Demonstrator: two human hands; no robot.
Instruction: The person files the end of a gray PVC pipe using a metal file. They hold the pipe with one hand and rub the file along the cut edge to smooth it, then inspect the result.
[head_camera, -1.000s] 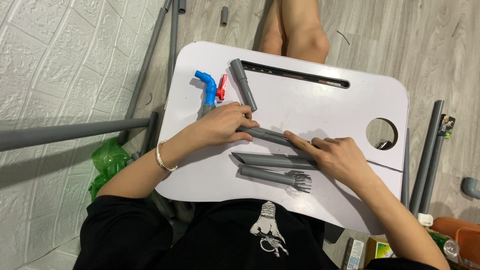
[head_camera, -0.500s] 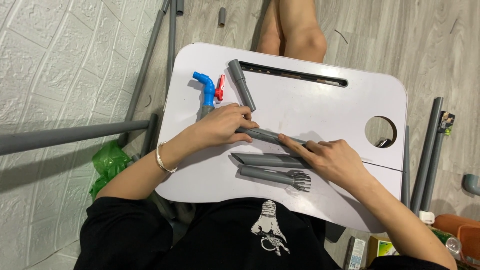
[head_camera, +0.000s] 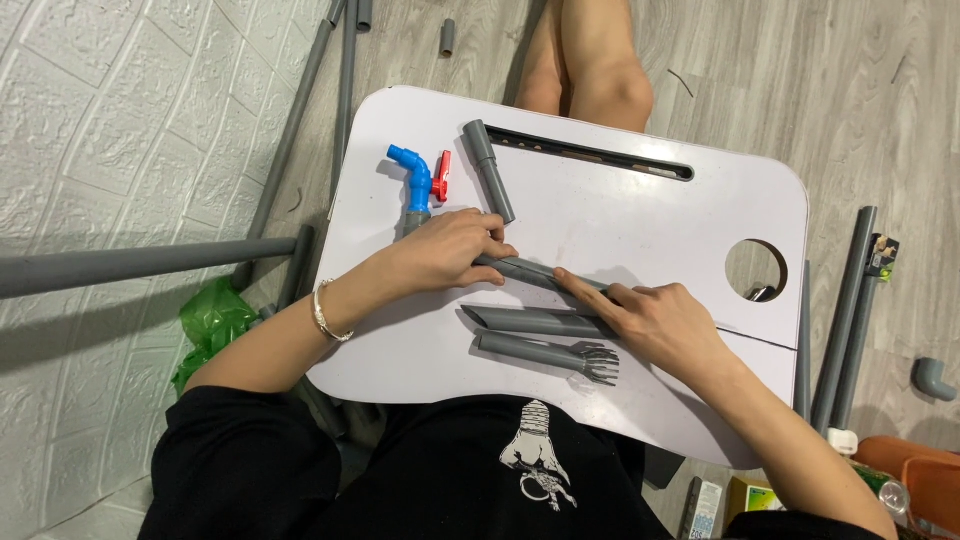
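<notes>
Two hands meet on one grey pipe (head_camera: 535, 272) that lies slanted across the middle of the white tabletop (head_camera: 620, 215). The left hand (head_camera: 450, 250) comes in from the left, wrist bent, fingers curled shut over the pipe's upper end. The right hand (head_camera: 655, 322) lies flatter at the pipe's lower end, fingers stretched along it and pressing it down, thumb tucked beneath. Just below this pipe lie a second grey pipe (head_camera: 535, 321) and a grey piece with a split, finger-like end (head_camera: 550, 355). Above the left hand rest a blue elbow valve with red handle (head_camera: 418, 185) and a short grey pipe with a fitting (head_camera: 488, 168).
</notes>
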